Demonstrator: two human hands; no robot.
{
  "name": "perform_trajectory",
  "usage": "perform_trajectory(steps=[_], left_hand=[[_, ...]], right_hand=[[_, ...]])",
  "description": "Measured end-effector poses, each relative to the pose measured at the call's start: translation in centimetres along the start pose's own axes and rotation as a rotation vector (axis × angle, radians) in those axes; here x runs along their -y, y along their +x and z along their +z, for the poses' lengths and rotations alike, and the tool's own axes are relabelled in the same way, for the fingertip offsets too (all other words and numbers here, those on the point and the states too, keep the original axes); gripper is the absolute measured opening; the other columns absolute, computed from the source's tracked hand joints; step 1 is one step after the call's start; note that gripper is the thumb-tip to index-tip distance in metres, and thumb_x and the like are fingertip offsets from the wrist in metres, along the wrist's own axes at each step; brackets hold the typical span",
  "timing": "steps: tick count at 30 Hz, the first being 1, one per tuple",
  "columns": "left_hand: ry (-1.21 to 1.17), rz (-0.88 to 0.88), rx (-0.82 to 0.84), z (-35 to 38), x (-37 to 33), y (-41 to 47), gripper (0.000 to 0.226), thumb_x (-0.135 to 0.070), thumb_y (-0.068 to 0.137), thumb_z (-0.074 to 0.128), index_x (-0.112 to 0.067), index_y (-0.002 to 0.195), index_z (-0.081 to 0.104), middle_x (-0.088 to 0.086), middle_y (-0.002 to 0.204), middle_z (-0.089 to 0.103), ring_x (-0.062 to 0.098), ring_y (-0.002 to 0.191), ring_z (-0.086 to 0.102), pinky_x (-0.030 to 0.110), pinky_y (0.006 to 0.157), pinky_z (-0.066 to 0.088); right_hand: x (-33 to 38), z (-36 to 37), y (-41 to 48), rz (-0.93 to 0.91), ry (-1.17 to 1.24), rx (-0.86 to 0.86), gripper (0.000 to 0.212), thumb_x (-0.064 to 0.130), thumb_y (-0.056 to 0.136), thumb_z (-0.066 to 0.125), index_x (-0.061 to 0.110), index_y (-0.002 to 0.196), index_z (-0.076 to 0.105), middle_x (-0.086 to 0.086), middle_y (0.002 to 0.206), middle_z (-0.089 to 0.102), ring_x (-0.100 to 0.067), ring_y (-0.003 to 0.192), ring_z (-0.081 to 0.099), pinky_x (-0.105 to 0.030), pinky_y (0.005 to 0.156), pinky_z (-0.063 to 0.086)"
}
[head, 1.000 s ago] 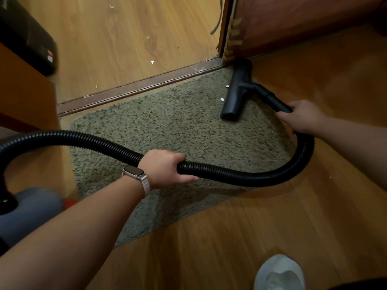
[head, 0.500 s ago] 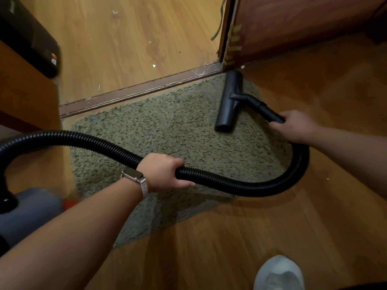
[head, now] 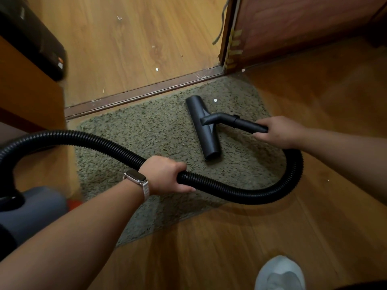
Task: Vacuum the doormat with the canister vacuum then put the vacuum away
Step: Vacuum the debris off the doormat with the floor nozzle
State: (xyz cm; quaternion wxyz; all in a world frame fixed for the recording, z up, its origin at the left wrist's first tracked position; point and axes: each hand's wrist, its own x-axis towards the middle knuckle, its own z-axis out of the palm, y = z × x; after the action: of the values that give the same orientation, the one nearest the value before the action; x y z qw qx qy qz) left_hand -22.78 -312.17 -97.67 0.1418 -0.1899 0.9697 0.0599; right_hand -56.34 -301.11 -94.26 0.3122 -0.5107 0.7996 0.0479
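Head view: right hand [head: 280,131] grip wrapped round the wand [head: 247,123], centre right. Floor head [head: 204,126] sits just left of it on the doormat [head: 146,132], long axis top-to-bottom in frame, crosswise to the wand. Left hand [head: 165,174] grip curled round the hose [head: 230,188], lower centre, farther off.

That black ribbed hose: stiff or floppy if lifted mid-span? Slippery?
Probably floppy: the hose bends in a tight U between the left hand gripping it and the right hand on the rigid tube. The ribs likely give grip, so it should not be slippery. It seems light, since one hand manages its middle alone.
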Motion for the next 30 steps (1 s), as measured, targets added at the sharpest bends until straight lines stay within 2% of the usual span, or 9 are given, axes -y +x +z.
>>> perform_trajectory(steps=[5,7,10,14,19,21,26,30], left_hand=[[-0.006,-0.014,-0.004,-0.1,0.0,0.0,0.065,-0.088,0.075,0.041,-0.028,0.092,0.058,-0.007,0.077,0.064,0.016,0.073,0.065,0.029,0.063,0.049],[-0.014,-0.024,-0.005,-0.2,0.0,0.0,0.065,-0.088,0.075,0.041,-0.027,0.091,0.058,-0.007,0.076,0.064,0.016,0.071,0.064,0.028,0.061,0.048],[-0.016,-0.028,-0.006,-0.3,0.0,0.0,0.066,-0.089,0.075,0.04,-0.027,0.09,0.058,-0.007,0.075,0.064,0.016,0.071,0.064,0.028,0.061,0.049],[-0.006,-0.026,0.003,-0.1,0.2,-0.4,0.065,-0.088,0.074,0.041,-0.028,0.091,0.058,-0.007,0.08,0.065,0.017,0.076,0.065,0.029,0.064,0.048],[0.004,-0.008,0.017,0.2,0.5,-1.2,0.065,-0.088,0.075,0.041,-0.027,0.091,0.057,-0.007,0.079,0.064,0.017,0.075,0.064,0.029,0.061,0.044],[0.0,-0.005,0.015,0.3,0.7,-1.3,0.064,-0.088,0.075,0.04,-0.028,0.09,0.056,-0.007,0.078,0.064,0.017,0.073,0.064,0.029,0.061,0.047],[-0.028,-0.029,0.002,0.5,1.1,-1.3,0.068,-0.089,0.074,0.039,-0.027,0.091,0.058,-0.009,0.072,0.06,0.017,0.071,0.064,0.029,0.062,0.049],[-0.035,-0.049,-0.041,0.7,1.5,-1.1,0.074,-0.093,0.071,0.033,-0.028,0.092,0.06,-0.008,0.072,0.063,0.016,0.069,0.065,0.027,0.059,0.047]], right_hand=[[-1.8,-0.1,-0.6,0.098,0.115,-0.073,0.019,0.043,0.1,0.052,0.029,0.112,0.055,-0.005,0.083,0.065,-0.023,0.069,0.063,-0.033,0.058,0.047],[-2.9,-0.3,-0.4,0.176,0.147,-0.104,0.028,0.044,0.099,0.053,0.02,0.112,0.059,-0.008,0.084,0.066,-0.026,0.071,0.065,-0.037,0.063,0.052],[-3.6,-0.6,0.0,0.264,0.155,-0.11,0.034,0.045,0.098,0.053,0.015,0.112,0.061,-0.01,0.085,0.066,-0.027,0.072,0.065,-0.033,0.059,0.05],[-1.9,-0.4,0.5,0.189,0.127,-0.08,0.03,0.044,0.099,0.052,0.019,0.114,0.061,-0.009,0.087,0.066,-0.025,0.074,0.064,-0.033,0.061,0.048],[2.0,-0.1,1.5,0.031,0.033,-0.056,0.023,0.043,0.098,0.053,0.023,0.106,0.062,-0.004,0.082,0.063,-0.021,0.07,0.06,-0.031,0.057,0.043],[2.7,-0.2,1.8,0.003,0.011,-0.043,0.023,0.043,0.098,0.054,0.023,0.104,0.062,-0.004,0.082,0.063,-0.021,0.069,0.06,-0.031,0.056,0.042],[1.4,-1.1,2.4,0.088,0.031,-0.084,0.027,0.045,0.099,0.052,0.023,0.111,0.061,-0.005,0.082,0.064,-0.022,0.069,0.062,-0.03,0.055,0.042],[-0.8,-1.7,3.0,0.226,0.109,-0.113,0.035,0.046,0.097,0.054,0.018,0.117,0.061,-0.01,0.083,0.067,-0.027,0.07,0.067,-0.038,0.061,0.056]])
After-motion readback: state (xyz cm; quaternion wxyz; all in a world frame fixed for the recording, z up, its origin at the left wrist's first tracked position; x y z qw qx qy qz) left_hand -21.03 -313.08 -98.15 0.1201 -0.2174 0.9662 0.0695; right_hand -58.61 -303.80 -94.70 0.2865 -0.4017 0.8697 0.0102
